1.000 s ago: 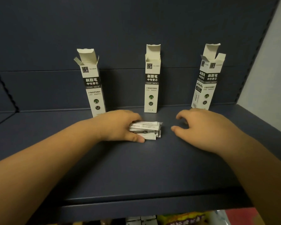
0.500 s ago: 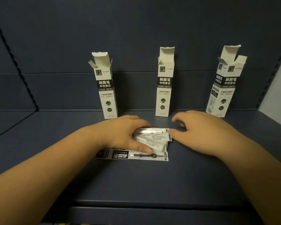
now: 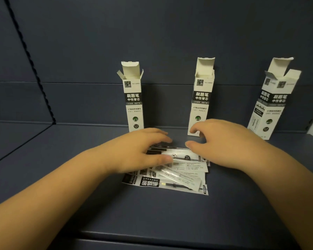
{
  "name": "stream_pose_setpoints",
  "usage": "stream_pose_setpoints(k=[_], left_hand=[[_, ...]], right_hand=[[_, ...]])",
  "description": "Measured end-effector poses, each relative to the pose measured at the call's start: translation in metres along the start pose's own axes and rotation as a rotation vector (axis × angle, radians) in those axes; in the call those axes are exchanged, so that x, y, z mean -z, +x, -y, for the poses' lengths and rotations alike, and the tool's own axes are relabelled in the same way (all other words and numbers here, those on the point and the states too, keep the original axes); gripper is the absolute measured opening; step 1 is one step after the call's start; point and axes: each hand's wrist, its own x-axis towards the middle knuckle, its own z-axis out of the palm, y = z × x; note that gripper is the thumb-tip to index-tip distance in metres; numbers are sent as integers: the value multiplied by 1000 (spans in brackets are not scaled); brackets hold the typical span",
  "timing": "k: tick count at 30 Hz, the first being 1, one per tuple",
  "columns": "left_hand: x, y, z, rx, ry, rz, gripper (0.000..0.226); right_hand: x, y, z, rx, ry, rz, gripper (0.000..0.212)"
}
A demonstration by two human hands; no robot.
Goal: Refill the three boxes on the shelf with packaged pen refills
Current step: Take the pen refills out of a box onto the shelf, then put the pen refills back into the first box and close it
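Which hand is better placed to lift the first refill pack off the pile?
Right, probably. The right hand hovers curled over the pile's far right end with thumb and fingers apart, holding nothing. The left hand lies flat across the refill packs, pressing them to the shelf, so it can steady the pile.

I read this as a shop, at a stationery display. I am facing a dark blue metal shelf (image 3: 170, 222) with a matching back panel (image 3: 152, 42) and a notched upright strip (image 3: 28, 56), the sort retail gondolas have. Three tall white-and-black printed cardboard boxes (image 3: 134, 105) stand on it, with flat clear printed refill packets (image 3: 179, 175) lying in front.
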Motion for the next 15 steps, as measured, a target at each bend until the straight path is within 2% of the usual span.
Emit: stream_pose_setpoints(k=[2,4,6,8,15], left_hand=[[4,-4,1,15,-106,-133,42],[8,-1,4,95,-364,-351,16],[12,10,11,206,-604,-562,34],[19,23,16,285,-702,-732,42],[17,44,43,314,-450,-956,48]], right_hand=[[3,4,1,-4,-1,-7,44],[4,9,4,-3,0,-10,43],[6,17,8,3,-5,-10,42],[7,27,13,10,-12,-10,43],[-3,45,22,14,105,-43,37]])
